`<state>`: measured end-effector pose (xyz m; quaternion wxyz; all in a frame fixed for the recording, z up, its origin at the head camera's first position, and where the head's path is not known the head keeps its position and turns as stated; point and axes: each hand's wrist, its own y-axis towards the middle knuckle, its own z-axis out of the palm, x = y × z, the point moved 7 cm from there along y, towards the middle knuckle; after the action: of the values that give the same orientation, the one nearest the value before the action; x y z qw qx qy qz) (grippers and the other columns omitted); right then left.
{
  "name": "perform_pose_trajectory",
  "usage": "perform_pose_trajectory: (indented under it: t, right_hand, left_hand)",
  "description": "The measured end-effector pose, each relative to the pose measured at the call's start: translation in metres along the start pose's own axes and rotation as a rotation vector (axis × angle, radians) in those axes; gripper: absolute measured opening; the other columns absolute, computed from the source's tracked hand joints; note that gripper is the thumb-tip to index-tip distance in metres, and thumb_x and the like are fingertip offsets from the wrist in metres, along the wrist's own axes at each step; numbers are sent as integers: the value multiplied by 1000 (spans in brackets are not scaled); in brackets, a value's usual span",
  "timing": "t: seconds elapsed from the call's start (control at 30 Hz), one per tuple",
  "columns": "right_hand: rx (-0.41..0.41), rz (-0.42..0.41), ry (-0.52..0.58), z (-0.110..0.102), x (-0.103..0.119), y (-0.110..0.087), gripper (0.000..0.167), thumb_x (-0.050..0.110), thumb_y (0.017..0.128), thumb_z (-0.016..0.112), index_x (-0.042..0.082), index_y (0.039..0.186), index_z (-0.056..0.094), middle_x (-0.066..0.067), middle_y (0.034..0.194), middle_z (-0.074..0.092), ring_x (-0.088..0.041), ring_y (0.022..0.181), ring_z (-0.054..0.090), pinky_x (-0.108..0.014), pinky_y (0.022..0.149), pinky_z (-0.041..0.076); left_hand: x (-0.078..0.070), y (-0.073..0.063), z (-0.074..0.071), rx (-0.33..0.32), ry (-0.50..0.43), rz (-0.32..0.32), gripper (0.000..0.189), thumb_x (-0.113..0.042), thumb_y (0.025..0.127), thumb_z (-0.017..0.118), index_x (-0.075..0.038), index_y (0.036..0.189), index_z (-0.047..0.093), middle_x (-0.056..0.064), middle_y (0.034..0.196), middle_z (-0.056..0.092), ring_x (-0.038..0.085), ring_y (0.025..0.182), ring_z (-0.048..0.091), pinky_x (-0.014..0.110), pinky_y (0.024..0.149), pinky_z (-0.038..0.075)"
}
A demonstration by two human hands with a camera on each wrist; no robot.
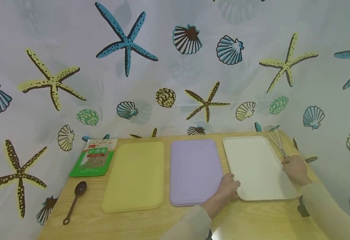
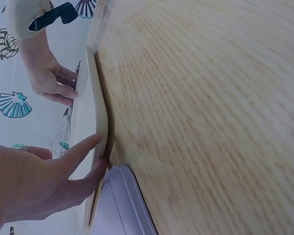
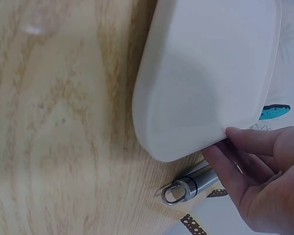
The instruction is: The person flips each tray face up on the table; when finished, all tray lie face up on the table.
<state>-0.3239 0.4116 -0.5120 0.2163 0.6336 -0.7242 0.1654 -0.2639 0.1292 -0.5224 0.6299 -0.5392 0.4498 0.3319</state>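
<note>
White cloth [image 1: 154,40] printed with starfish and shells hung behind a wood-grain table [image 1: 139,225] in the head view, where I held a white tray [image 1: 254,166] near the table's right edge. My left hand [image 1: 224,190] pinched the tray's left side and my right hand [image 1: 295,169] its right, just beside a whisk [image 1: 280,146] that lay toward the far right corner. Purple tray [image 1: 194,171] and yellow tray [image 1: 134,176] stood in a row to the left; a green-and-white packet [image 1: 94,158] lay at the far left corner, with a brown spoon [image 1: 76,200] along the left edge. From my left wrist, a fingertip [image 2: 95,140] met the white tray's outer wall, near the purple tray's corner. From my right wrist, the thumb [image 3: 240,136] rested on the rim, fingers beneath it, near the whisk's steel handle [image 3: 201,180] on the table.
</note>
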Motion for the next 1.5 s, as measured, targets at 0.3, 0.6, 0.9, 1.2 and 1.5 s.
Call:
perform_pose_trajectory:
  t: [0.3,0.6,0.9,1.2,1.5]
  right_hand:
    - [8,33,-24,4,-1,0,31,-7,77,50,-20,103,60,-40,108,58,-55,95,58,-57,73,54]
    - [-107,-25,-74,2,35,-9,33,-1,89,45,-20,115,52,-36,100,60,-37,73,59,-42,54,51]
    - [-181,-136,0,24,70,-7,41,3,92,47,-20,126,47,-35,91,60,-31,60,53,-43,54,49]
    - [-36,-31,59,54,107,-11,50,17,100,42,-11,140,35,-37,132,45,-50,110,52,-59,86,48]
    - [37,-198,81,91,189,-29,53,19,100,48,-11,142,33,-33,140,41,-48,126,43,-58,102,40]
  left_hand:
    - [-1,0,-8,38,3,35,53,3,84,53,7,135,41,28,133,46,45,114,53,48,81,57]
    - [-15,-12,-50,25,247,224,50,-6,88,55,3,136,44,25,129,53,40,110,57,49,91,52]
    - [-43,-8,-152,-258,527,421,46,-4,91,51,5,135,46,28,133,51,43,122,49,53,102,43]
    - [-24,-1,-200,-367,870,529,52,-7,94,55,7,141,38,28,143,39,45,136,31,53,111,31]
    - [-14,5,-213,-321,1047,469,68,-22,90,68,9,142,37,32,147,31,51,136,25,56,111,29]
